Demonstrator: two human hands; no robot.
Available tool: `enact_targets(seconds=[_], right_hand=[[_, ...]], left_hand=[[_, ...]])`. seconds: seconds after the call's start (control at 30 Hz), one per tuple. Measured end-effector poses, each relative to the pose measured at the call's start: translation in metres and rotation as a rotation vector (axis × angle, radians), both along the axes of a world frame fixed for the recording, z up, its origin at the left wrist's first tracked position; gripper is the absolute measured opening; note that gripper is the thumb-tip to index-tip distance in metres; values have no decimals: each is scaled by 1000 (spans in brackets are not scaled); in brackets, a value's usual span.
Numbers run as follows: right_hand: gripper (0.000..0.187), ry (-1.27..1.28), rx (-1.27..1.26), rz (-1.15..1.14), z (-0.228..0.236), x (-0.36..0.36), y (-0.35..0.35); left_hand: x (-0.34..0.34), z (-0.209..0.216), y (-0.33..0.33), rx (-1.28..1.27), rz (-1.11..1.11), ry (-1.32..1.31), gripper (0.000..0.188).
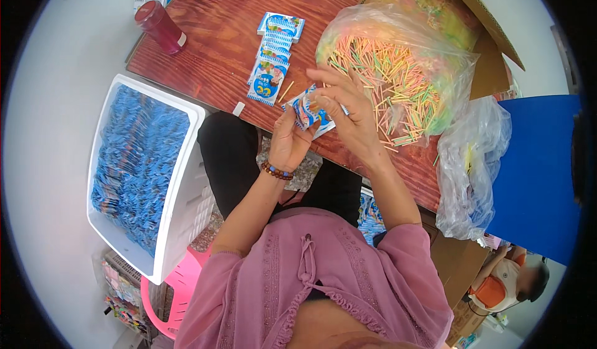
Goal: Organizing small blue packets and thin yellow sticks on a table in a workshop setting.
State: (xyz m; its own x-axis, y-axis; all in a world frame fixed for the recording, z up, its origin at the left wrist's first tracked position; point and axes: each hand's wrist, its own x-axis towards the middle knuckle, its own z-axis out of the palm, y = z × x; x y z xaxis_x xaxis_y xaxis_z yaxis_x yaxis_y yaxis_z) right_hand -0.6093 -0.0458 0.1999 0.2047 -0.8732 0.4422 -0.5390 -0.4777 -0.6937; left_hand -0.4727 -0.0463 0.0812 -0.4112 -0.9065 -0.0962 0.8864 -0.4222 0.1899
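Mauve blouse [323,255] right up close, then two bare hands past it. What are they on?

One blue-and-white packet [305,114], up by the near edge of the reddish wood table [217,32]. Left hand [292,140], beaded bracelet [277,171] on that wrist, has it pinched between thumb and fingers.

And the right hand [348,109]?

Thumb and forefinger are at the packet's top — honestly can't tell if they're gripping. Other fingers are stretched out, off it.

What's around them?

White tub [198,116] crammed with blue packets [134,162], off to the left. Single thin stick [286,92] just past the hands, beside an overlapping row of packets [268,81]. Clear bag [348,22] of pastel sticks [398,88] to the right.

Farther out?

Red jar [161,28] near the table's far left, cardboard box [494,13] behind the bag — plus another person [497,280] way off lower right.
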Motion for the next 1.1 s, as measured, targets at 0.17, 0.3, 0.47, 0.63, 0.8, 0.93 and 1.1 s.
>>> enact_targets(seconds=[0.17, 0.3, 0.47, 0.63, 0.8, 0.93, 1.1], right_hand=[[26, -198, 56, -81, 0, 0, 6], [24, -189, 288, -175, -2, 13, 18], [17, -495, 397, -85, -15, 2, 11], [14, -538, 478, -26, -20, 2, 5], [19, -602, 447, -76, -29, -4, 1], [15, -469, 468, -66, -23, -7, 3], [8, -480, 435, 29, -15, -2, 4]], left_hand=[[6, 12, -1, -13, 38, -38, 27], [6, 18, -2, -29, 46, -13, 26], [10, 28, -3, -130, 50, -98, 29], [21, 21, -9, -188, 77, -359, 24], [20, 14, -8, -157, 154, -398, 17], [20, 24, -3, -193, 230, -465, 18], [21, 20, -6, -244, 273, -469, 19]])
